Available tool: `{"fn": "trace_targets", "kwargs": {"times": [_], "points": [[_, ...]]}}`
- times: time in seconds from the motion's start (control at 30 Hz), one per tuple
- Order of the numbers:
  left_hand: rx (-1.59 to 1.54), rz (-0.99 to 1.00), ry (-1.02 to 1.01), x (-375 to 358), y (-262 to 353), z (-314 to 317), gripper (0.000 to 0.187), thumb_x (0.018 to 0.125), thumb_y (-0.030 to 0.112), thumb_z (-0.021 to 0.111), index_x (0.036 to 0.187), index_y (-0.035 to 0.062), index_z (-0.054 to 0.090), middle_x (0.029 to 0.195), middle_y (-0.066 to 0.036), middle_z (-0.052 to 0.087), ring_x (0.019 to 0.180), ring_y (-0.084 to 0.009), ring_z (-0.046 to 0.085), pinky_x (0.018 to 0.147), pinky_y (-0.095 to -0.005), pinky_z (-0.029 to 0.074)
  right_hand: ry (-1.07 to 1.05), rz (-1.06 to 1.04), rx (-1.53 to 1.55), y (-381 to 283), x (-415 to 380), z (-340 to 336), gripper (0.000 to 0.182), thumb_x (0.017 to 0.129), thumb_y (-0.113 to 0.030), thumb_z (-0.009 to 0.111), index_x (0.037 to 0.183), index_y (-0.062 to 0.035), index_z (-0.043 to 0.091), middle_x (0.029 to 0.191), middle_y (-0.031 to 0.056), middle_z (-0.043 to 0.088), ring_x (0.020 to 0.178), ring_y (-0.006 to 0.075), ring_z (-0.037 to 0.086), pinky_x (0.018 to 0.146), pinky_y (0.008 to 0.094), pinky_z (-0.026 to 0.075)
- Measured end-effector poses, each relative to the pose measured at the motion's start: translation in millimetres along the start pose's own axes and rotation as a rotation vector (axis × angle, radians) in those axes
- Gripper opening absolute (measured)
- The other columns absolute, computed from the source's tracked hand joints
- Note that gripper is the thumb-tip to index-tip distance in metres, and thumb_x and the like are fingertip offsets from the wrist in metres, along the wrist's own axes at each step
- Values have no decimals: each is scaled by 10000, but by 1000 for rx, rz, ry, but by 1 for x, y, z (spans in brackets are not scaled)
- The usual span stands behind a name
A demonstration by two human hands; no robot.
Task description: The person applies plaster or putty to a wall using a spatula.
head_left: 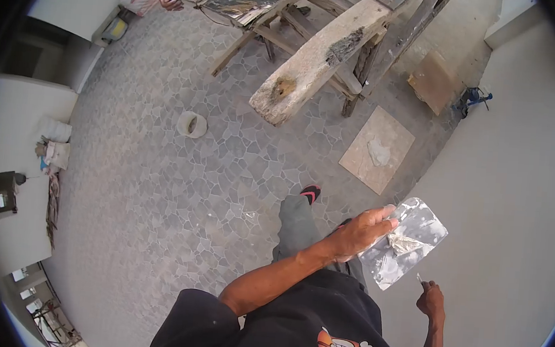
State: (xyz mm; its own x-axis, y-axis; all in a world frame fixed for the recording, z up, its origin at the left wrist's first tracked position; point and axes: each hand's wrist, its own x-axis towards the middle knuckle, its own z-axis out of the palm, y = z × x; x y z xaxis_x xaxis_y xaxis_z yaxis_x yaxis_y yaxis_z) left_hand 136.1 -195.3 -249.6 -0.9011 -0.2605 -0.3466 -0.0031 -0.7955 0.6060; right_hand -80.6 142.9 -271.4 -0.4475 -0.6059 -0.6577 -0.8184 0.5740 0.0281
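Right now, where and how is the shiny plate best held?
The plate is probably best pinched at its left edge, coming from the left, where the left hand grips it: it looks flat and thin, and a pale lump sits mid-face, which an edge grip avoids.

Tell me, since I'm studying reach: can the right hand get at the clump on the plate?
Probably yes: the right hand, holding a thin tool, looks near the plate, and nothing visible stands between it and the clump.

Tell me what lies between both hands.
In the head view: a smeared plate held by the left hand, then a slim tool in the right hand.
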Motion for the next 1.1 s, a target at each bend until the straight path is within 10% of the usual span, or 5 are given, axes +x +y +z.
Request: {"fn": "trace_targets", "kwargs": {"times": [0.47,1.1], "points": [[21,98,-127,-14,28,9,518,1036,221,471,1436,-84,351,1232,-95,589,1078,-102,574,927,-253,477,215,-53,379,-34,56,52,310,755,34,474,1006,48,655,933,321,640,902,492,626,791,504,515],[61,207,-148,-18,25,9,494,1032,258,482,1388,-77,409,1184,-84,600,1053,-98,577,905,-262,480,214,-36,378,-27,84,47,286,781,2,507,1023,54,652,984,287,650,919,465,637,810,498,522]]}}
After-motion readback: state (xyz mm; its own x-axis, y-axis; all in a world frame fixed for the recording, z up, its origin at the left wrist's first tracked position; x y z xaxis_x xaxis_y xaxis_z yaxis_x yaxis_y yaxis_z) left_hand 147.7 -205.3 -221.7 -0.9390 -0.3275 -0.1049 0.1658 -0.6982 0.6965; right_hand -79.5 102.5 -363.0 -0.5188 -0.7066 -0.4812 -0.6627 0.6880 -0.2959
